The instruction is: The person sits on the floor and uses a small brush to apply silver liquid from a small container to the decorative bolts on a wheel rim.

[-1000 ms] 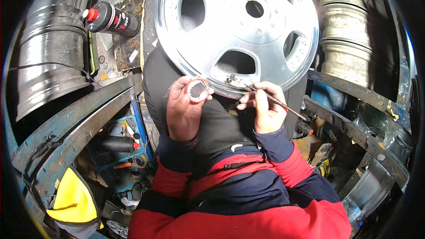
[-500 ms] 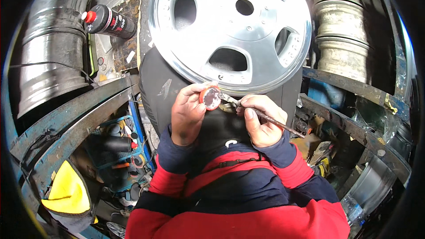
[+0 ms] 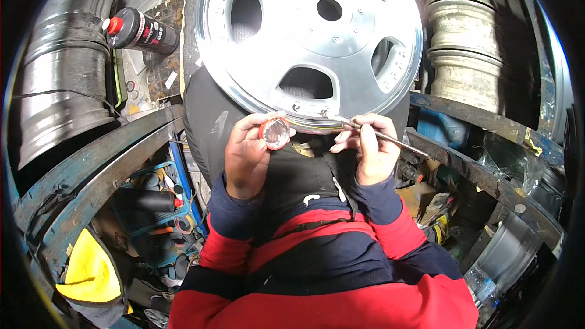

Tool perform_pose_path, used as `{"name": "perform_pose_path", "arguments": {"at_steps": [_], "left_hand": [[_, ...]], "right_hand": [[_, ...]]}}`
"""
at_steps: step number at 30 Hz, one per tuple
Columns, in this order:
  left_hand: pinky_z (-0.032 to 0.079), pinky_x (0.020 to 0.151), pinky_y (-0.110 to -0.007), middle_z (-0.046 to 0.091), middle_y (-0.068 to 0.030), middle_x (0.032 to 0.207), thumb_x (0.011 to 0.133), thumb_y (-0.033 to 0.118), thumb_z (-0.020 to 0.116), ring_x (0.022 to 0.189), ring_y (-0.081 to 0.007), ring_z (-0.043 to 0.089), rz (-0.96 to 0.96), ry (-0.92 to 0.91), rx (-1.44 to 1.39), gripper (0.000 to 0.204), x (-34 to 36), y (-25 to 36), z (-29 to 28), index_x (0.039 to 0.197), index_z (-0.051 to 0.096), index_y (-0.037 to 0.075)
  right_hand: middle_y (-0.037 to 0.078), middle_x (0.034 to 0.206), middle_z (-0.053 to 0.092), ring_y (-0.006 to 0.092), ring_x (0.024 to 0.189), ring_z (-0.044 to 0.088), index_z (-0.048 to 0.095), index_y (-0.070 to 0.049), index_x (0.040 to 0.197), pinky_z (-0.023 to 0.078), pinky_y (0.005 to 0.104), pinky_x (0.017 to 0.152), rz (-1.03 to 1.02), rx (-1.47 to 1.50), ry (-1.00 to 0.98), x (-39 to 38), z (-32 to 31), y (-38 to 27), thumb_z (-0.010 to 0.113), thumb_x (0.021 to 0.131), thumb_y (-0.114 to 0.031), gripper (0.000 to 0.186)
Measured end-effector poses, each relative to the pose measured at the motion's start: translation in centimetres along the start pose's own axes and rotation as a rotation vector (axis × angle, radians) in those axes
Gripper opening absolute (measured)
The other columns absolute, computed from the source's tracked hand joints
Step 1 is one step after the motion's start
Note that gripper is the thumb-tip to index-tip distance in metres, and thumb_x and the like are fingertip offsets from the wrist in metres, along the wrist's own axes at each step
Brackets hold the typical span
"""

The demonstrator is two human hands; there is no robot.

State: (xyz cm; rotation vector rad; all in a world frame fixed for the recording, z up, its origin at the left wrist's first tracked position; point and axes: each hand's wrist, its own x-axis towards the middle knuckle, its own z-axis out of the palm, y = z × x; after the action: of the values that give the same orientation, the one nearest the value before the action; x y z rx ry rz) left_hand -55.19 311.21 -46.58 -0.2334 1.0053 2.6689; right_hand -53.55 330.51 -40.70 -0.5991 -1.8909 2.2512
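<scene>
My left hand (image 3: 247,157) grips a small red-rimmed cap (image 3: 275,134) holding some greyish substance, tilted toward me. In my right hand (image 3: 373,151) is a thin brush (image 3: 402,144), its tip reaching the lower lip of a polished silver wheel (image 3: 262,55), beside small dark marks (image 3: 296,108) around bolt holes. The wheel lies face up above my legs in dark trousers (image 3: 201,116), with five openings round its centre bore.
Stacked metal rims line the left (image 3: 64,73) and right (image 3: 463,73). A dark bottle with a red cap (image 3: 143,30) lies at upper left. Rusty blue frames (image 3: 91,164) flank me, with a cluttered blue basket (image 3: 152,231) and yellow cloth (image 3: 91,268) low on the left.
The brush was in the red cap half a second ago; now its tip is back at the wheel's lip. The whole view has shifted slightly, with the wheel further left.
</scene>
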Motion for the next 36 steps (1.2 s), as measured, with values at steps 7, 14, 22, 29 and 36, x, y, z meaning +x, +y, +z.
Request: {"name": "perform_pose_path", "arguments": {"at_steps": [7, 14, 22, 29, 36], "left_hand": [[0.048, 0.091, -0.045, 0.055, -0.0241, 0.121, 0.087, 0.020, 0.060, 0.102, -0.0342, 0.061, 0.011, -0.019, -0.026, 0.045, 0.4, 0.1, -0.1, 0.124, 0.043, 0.000], [0.047, 0.092, -0.045, 0.054, -0.0245, 0.122, 0.088, 0.018, 0.057, 0.104, -0.0341, 0.060, 0.005, -0.012, -0.052, 0.043, 0.4, 0.4, -0.2, 0.124, 0.042, -0.001], [0.047, 0.091, -0.045, 0.052, -0.0256, 0.123, 0.088, 0.017, 0.056, 0.105, -0.0349, 0.059, 0.007, -0.005, -0.071, 0.045, 0.4, 0.5, -0.3, 0.126, 0.040, -0.001], [0.047, 0.091, -0.044, 0.053, -0.0243, 0.120, 0.088, 0.018, 0.056, 0.104, -0.0337, 0.059, -0.005, 0.009, -0.065, 0.046, 0.5, 0.6, 0.0, 0.126, 0.040, -0.002], [0.047, 0.092, -0.045, 0.052, -0.0251, 0.122, 0.089, 0.018, 0.056, 0.105, -0.0348, 0.058, -0.011, -0.029, -0.084, 0.044, 0.6, 0.6, -0.5, 0.126, 0.040, -0.002]], "right_hand": [[0.008, 0.080, 0.063, 0.0108, 0.069, 0.062, 0.057, 0.002, 0.103, 0.053, 0.0246, 0.061, -0.003, -0.258, -0.011, 0.3, -0.9, 2.3, 0.055, 0.093, -0.003, 0.012], [0.007, 0.076, 0.063, 0.0104, 0.067, 0.061, 0.058, 0.002, 0.103, 0.049, 0.0230, 0.059, -0.042, -0.335, -0.057, 0.6, -0.9, 2.5, 0.056, 0.093, -0.005, 0.013], [0.006, 0.073, 0.064, 0.0090, 0.065, 0.060, 0.060, 0.001, 0.101, 0.048, 0.0227, 0.058, -0.069, -0.441, -0.050, 0.6, -1.0, 2.8, 0.058, 0.091, -0.006, 0.013], [0.006, 0.073, 0.063, 0.0092, 0.064, 0.060, 0.060, 0.002, 0.102, 0.048, 0.0223, 0.057, -0.070, -0.417, -0.060, 0.6, -1.0, 2.4, 0.057, 0.092, -0.005, 0.012], [0.006, 0.074, 0.063, 0.0099, 0.065, 0.060, 0.058, 0.002, 0.102, 0.048, 0.0221, 0.057, -0.061, -0.339, -0.044, 0.6, -0.8, 2.5, 0.057, 0.092, -0.004, 0.012]]}}
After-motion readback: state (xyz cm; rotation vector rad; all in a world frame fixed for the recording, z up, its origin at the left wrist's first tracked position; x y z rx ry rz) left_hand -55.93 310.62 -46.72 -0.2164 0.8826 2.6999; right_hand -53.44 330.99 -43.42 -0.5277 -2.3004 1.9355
